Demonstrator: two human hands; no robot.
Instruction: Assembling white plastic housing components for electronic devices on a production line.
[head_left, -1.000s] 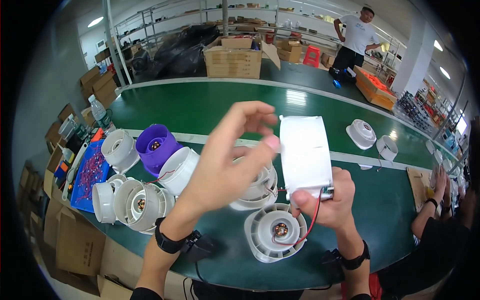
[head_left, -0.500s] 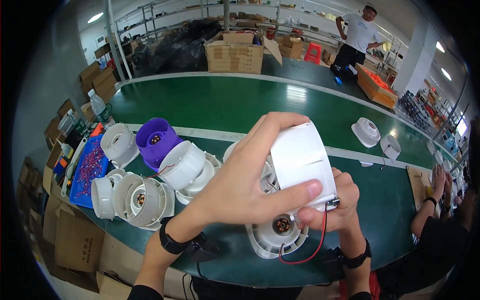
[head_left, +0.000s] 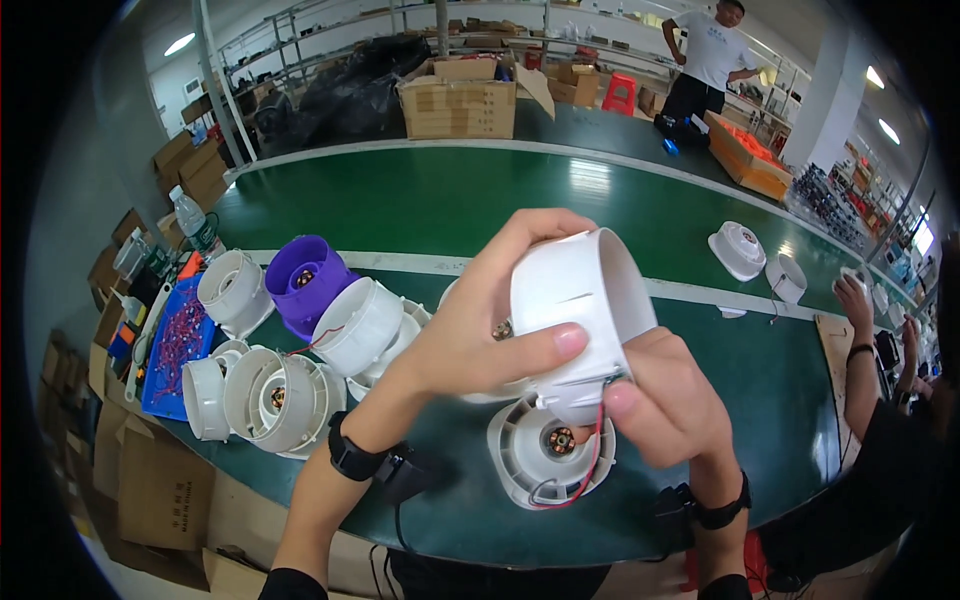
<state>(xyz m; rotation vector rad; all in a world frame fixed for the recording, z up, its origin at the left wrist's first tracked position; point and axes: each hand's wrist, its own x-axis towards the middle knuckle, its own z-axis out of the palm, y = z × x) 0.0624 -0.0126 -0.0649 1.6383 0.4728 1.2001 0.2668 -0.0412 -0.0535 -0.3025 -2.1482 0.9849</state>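
Above the green table, a white round plastic housing (head_left: 565, 290) is tilted in my hands. My left hand (head_left: 475, 345) wraps round its left side, thumb pressed on the outer wall. At the lower right rim, my right hand (head_left: 670, 400) grips the housing, its thumb against a small dark part (head_left: 613, 379), perhaps a switch. A red and black wire (head_left: 602, 440) hangs from there to a white fan base (head_left: 510, 465) on the table below. A copper-wound motor (head_left: 562, 440) shows in that base. My right fingertips are partly hidden by the housing.
Several white housings (head_left: 268, 400) and a purple one (head_left: 305, 282) stand left, beside a blue tray (head_left: 165, 402) of wires. A bottle (head_left: 195, 222) is behind them. More white parts (head_left: 737, 250) lie right, near a co-worker's arm (head_left: 860, 370). Another person (head_left: 708, 60) stands far back.
The housing has turned, so its open end now faces right, and has shifted slightly left. My right thumb has moved onto the small dark part. The co-worker's hand at right has reached farther away.
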